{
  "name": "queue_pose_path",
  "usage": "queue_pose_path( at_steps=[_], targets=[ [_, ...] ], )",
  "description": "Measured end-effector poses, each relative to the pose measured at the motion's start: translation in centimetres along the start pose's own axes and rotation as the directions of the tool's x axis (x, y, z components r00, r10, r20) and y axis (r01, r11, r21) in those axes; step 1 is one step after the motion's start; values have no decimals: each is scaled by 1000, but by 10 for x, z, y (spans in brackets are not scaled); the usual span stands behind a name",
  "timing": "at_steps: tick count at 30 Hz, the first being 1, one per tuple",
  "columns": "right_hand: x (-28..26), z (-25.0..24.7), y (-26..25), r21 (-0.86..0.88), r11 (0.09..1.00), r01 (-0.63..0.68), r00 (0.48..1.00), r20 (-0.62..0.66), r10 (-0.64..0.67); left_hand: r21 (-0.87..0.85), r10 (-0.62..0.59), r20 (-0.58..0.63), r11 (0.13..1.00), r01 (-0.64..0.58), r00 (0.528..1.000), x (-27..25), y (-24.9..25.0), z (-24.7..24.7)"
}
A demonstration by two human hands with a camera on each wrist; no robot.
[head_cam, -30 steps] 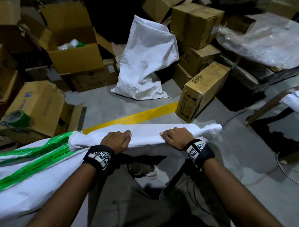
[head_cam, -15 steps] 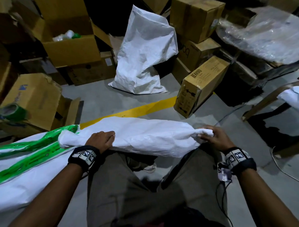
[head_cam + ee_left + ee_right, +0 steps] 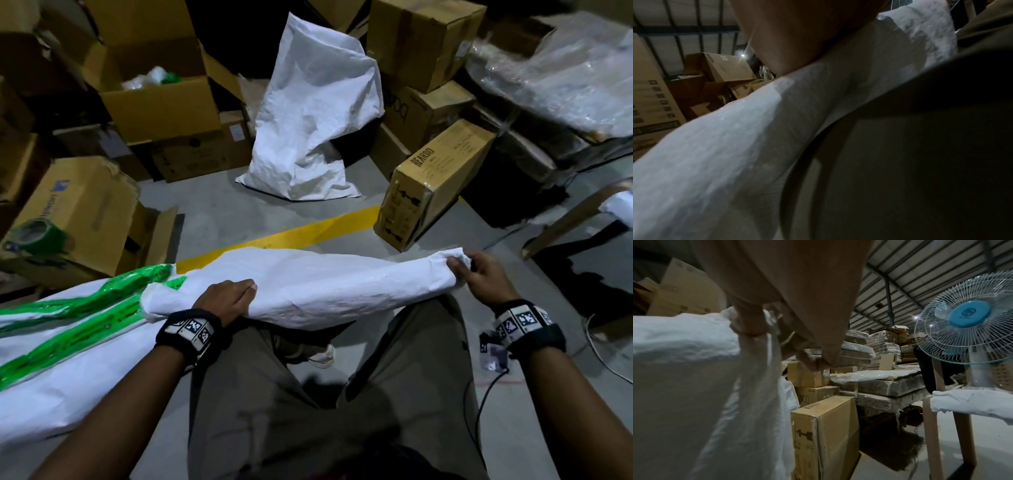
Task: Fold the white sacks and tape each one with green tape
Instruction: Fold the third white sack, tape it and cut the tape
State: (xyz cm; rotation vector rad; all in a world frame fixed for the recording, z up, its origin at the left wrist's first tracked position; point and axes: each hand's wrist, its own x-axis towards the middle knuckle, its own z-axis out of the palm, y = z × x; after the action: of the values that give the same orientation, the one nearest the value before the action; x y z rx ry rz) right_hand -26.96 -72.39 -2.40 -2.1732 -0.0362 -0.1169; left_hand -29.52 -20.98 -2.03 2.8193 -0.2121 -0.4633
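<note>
A folded white sack (image 3: 325, 287) lies across my knees, held in both hands. My left hand (image 3: 227, 298) holds its left part, fingers on top; in the left wrist view the palm presses the sack (image 3: 735, 154). My right hand (image 3: 479, 274) pinches the sack's bunched right end, seen close in the right wrist view (image 3: 748, 324). Under the sack's left end lies a pile of white sacks striped with green tape (image 3: 78, 329). A green tape roll (image 3: 36, 233) sits on a cardboard box at far left. Another white sack (image 3: 315, 113) stands slumped against boxes ahead.
Cardboard boxes (image 3: 435, 185) ring the grey floor, which has a yellow line (image 3: 294, 236). An open box (image 3: 161, 99) holds white and green material. Plastic-wrapped stock (image 3: 561, 78) lies at right. A blue fan (image 3: 970, 316) stands on a wooden stool (image 3: 941, 418). A cable (image 3: 479, 404) trails by my right leg.
The sack went from a tight roll under both hands to a looser, wider fold. My right hand slid out to its right end and pinched it; the left hand shifted slightly left.
</note>
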Motion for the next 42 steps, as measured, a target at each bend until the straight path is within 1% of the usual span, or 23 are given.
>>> queue_pose_path(
  at_steps=[3,7,12,15,17,18,19,22,23,24,25,26,27,29,31,32,33,34,35,36,37,39,42],
  targets=[
    [12,1,-13,-87,996,-11,986,-169,-4,-9,32,-33,999,-33,999,6,8,4],
    [48,-3,-21,21,1000,-3,967,-253,8,16,40,-76,999,-39,996,9,16,8],
    [37,-8,-26,92,994,-55,981,-180,71,142,13,77,990,-24,997,6,16,5],
    [-3,0,7,53,973,-223,969,-101,227,135,23,134,990,-41,991,9,11,12],
    [-33,15,33,28,918,-395,918,-8,395,159,3,142,987,-25,990,12,13,15],
    [-45,25,41,22,887,-462,887,19,462,206,-12,110,978,-11,994,14,15,14],
    [-51,33,48,-4,881,-473,881,19,473,267,-12,75,964,-8,997,16,10,13],
    [-52,45,64,-132,910,-392,920,-37,391,338,-3,-42,941,17,999,17,-19,9],
    [-52,43,63,-173,904,-392,920,-54,388,305,1,-112,952,34,994,14,-31,9],
    [-53,42,63,-194,904,-381,925,-62,376,201,-48,-202,976,89,978,9,-41,8],
    [-55,41,63,-216,901,-377,926,-74,370,68,-102,-305,989,129,947,7,-55,10],
    [-57,41,65,-224,902,-370,929,-90,359,-54,-184,-352,983,176,918,4,-69,12],
    [-59,42,64,-230,896,-379,925,-107,363,-129,-248,-384,968,214,890,2,-75,11],
    [-63,46,66,-224,899,-375,926,-136,352,-171,-344,-349,938,302,872,5,-103,20],
    [-64,51,65,-214,900,-381,922,-167,350,-320,-515,-235,842,434,825,12,-143,39],
    [-64,53,66,-203,900,-385,919,-176,353,-467,-547,-214,785,406,810,19,-173,56],
    [-65,54,62,-196,892,-407,910,-177,376,-651,-554,-177,686,326,813,17,-184,62],
    [-65,55,62,-199,891,-408,909,-176,378,-835,-571,-114,498,233,813,6,-172,53],
    [-66,55,61,-205,883,-421,904,-177,390,-953,-590,-52,271,137,806,3,-170,53],
    [-65,55,64,-209,886,-414,907,-183,380,-995,-606,-4,84,59,795,-1,-160,46],
    [-66,55,63,-216,880,-423,902,-191,386,-1000,-645,1,-6,-4,764,-4,-149,42],
    [-66,53,69,-223,873,-434,897,-197,395,-998,-686,34,9,56,727,-3,-148,40],
    [-70,53,64,-222,872,-437,894,-212,394,-954,-721,150,73,290,676,-1,-145,43]
  ],
)
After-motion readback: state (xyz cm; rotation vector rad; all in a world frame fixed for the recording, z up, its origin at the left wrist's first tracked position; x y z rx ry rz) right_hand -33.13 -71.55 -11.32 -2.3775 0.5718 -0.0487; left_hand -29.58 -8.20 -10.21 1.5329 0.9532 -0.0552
